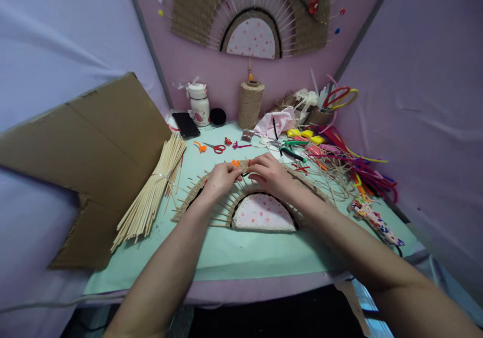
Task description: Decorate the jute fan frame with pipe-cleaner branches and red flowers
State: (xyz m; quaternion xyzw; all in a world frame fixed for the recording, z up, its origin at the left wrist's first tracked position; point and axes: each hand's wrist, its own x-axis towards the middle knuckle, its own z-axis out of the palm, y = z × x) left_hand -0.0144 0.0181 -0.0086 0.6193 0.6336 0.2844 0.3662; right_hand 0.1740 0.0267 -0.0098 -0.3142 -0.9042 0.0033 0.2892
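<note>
A half-round fan [181,212] of woven twine on thin sticks lies on the table, with a pink-dotted cloth half-circle [264,212] at its base. Over its upper edge my left hand [223,177] is closed in a pinch, with a short black pipe cleaner [244,174] at its fingertips. My right hand [268,174] curls in from the other side, fingers bent down at the same spot; what they grip is hidden. An orange flower [235,163] shows just behind the fingertips on the woven band.
Bundled sticks [151,197] and folded cardboard [101,142] stand left. Behind are red scissors [218,148], a twine spool [251,104], a bottle [198,106] and green-handled pliers [292,153]. Pipe cleaners [362,169] and a patterned glue gun [377,220] lie right. Another fan [192,11] hangs above.
</note>
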